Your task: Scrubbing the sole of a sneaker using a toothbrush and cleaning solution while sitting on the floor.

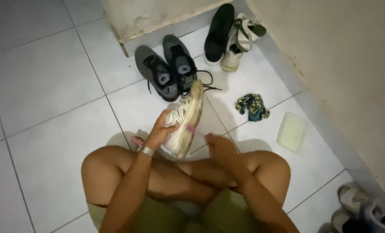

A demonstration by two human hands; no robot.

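I sit cross-legged on a white tiled floor. My left hand [160,131], with a metal watch on the wrist, grips a dirty white sneaker [184,118] turned on its side, sole edge toward the right. My right hand [218,144] holds a thin pink brush [193,129] whose tip touches the sneaker's side near the sole.
A pair of grey sneakers [169,69] with black laces lies just beyond the white one. A black-soled shoe [218,32] and a white strapped sandal [240,41] lean at the wall. A crumpled patterned cloth [252,106], a pale tub [291,131] and more shoes [358,207] lie to the right.
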